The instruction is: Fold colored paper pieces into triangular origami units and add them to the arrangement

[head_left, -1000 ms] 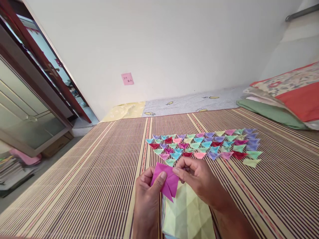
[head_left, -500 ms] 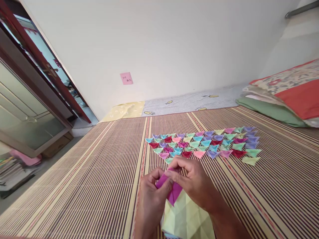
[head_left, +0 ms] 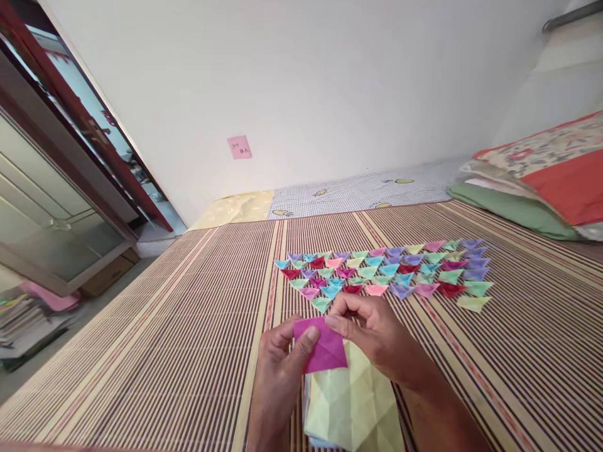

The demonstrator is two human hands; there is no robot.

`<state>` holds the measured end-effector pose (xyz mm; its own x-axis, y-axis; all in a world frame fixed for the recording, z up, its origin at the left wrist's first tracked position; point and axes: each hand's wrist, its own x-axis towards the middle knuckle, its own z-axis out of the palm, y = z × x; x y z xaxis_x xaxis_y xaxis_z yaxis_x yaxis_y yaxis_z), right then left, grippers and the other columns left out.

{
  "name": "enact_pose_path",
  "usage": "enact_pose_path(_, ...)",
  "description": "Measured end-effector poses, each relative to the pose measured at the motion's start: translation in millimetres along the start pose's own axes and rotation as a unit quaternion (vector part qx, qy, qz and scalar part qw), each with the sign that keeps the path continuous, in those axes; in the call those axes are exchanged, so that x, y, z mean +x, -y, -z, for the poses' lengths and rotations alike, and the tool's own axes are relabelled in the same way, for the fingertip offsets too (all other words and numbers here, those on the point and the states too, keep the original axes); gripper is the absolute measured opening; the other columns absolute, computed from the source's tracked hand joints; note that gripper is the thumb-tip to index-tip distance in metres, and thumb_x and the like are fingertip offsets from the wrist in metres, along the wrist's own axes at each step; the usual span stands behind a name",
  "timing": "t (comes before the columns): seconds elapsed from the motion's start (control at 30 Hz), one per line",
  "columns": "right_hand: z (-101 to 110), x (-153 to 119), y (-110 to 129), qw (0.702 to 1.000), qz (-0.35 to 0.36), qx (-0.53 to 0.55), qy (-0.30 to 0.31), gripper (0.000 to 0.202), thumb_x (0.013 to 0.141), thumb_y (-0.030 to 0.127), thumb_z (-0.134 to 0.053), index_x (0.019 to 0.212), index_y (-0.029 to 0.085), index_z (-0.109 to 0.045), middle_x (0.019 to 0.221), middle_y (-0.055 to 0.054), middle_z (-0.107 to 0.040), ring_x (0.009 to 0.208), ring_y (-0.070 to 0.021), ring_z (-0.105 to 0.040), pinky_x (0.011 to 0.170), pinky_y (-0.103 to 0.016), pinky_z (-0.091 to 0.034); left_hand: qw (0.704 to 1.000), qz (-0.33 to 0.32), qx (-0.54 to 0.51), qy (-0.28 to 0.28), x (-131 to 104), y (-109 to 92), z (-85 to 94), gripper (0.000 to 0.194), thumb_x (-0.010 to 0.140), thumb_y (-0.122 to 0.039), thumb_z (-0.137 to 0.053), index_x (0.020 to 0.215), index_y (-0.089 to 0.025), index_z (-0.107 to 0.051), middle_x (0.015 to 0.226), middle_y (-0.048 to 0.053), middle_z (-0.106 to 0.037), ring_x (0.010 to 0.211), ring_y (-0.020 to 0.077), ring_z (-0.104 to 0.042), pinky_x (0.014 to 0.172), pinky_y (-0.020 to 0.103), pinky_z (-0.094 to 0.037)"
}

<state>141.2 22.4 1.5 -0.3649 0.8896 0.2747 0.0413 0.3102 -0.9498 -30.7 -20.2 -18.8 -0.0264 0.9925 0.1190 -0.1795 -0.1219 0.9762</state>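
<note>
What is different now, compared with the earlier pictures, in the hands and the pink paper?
The paper has turned: the point that hung at its bottom is gone, and a squarish face shows. Since the middle picture, the hands, left and right, have moved slightly apart. Both still hold the paper. The folded pieces and yellow stack stayed in place.

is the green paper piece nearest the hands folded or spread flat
Folded: the green piece tapers to pointed corners, and fold lines show between its layers.
</note>
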Motion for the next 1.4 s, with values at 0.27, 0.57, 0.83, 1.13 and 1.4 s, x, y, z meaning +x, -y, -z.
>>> enact_pose_path(0.27,2,1,-5,0.999,-0.005,0.024,-0.030,0.031,0.093,0.038,-0.066,0.069,0.020,-0.058,0.065,0.003,-0.047,0.062,-0.0139,-0.042,0.060,-0.029,-0.034,0.986,-0.029,-0.111,-0.123,5,4,11.2,0.024,0.086,-0.040,-0.079,0.077,-0.018,-0.076,0.071,0.001,-0.068,0.065,0.0119,-0.059,0.066,0.022,-0.050)
enact_pose_path(0.57,-26,10,-19,0.963,-0.020,0.158,-0.217,0.032,0.088,0.048,-0.072,0.074,0.021,-0.062,0.067,0.003,-0.051,0.065,-0.0146,-0.047,0.061,-0.027,-0.042,0.976,0.017,-0.202,-0.074,9,12,-28.8,0.031,0.063,-0.027,-0.095,0.088,-0.018,-0.080,0.086,0.005,-0.077,0.076,0.0164,-0.068,0.077,0.028,-0.055)
enact_pose_path(0.83,-19,8,-16,0.990,-0.021,0.142,0.002,0.027,0.086,0.042,-0.078,0.075,0.019,-0.067,0.073,0.001,-0.061,0.069,-0.0152,-0.056,0.068,-0.028,-0.050,0.944,0.014,-0.267,-0.190,9,6,-18.7,0.027,0.061,-0.026,-0.096,0.068,-0.017,-0.072,0.065,-0.002,-0.067,0.060,0.0085,-0.059,0.060,0.017,-0.050)
enact_pose_path(1.13,-25,7,-20,0.997,0.021,0.075,-0.002,0.017,0.093,0.034,-0.070,0.085,0.019,-0.071,0.082,-0.002,-0.069,0.076,-0.0183,-0.063,0.072,-0.031,-0.051,0.979,0.071,-0.181,-0.067,4,-2,-18.9,0.050,0.079,-0.042,-0.084,0.047,-0.015,-0.058,0.038,-0.002,-0.051,0.039,0.0046,-0.043,0.048,0.016,-0.040)
enact_pose_path(1.4,-23,11,-22,0.993,0.106,-0.020,-0.054,0.024,0.099,0.033,-0.063,0.080,0.020,-0.070,0.078,-0.001,-0.064,0.074,-0.0172,-0.059,0.068,-0.028,-0.046,0.931,0.168,-0.316,-0.070,8,-3,-11.9,0.036,0.054,-0.030,-0.102,0.076,-0.012,-0.081,0.074,0.009,-0.081,0.048,0.0088,-0.068,0.043,0.011,-0.046)
